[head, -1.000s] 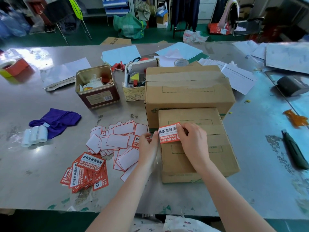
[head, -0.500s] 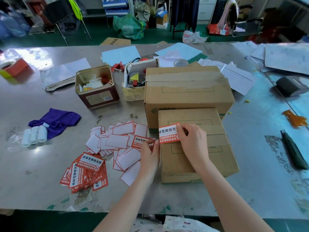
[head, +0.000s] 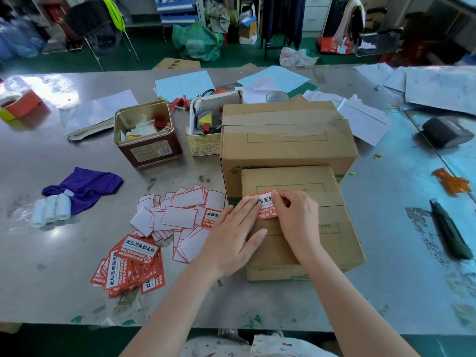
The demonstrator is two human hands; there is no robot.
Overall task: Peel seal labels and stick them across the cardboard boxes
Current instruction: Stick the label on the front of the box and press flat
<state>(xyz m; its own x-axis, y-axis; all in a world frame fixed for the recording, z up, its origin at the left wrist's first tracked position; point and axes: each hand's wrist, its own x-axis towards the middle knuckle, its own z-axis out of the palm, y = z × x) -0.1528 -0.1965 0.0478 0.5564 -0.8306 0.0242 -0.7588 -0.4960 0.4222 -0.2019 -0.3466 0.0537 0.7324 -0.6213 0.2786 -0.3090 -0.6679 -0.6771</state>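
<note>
Item: red-and-white rectangular seal label (head: 265, 206), lying on the top left edge of the small brown cardboard box (head: 309, 243), which sits touching the front of the large taped brown cardboard box (head: 286, 140).

Your left hand (head: 235, 239): flat, fingers pressed together and extended, tips on the label's left part and the box edge.

Your right hand (head: 298, 221): fingers curled together, tips pinching or pressing the label's right end; which, you cannot tell.

Stock on the grey metal table (head: 51, 253): heap of printed red seal labels (head: 131, 266); scatter of white red-edged backing slips (head: 177, 217).

Containers: open square maroon-and-gold tin (head: 146, 134), holding small mixed packets, contents indistinct; open torn small carton (head: 206, 124), holding a yellow-green triangular piece and dark odds.

Other: purple cloth (head: 85, 185).
</note>
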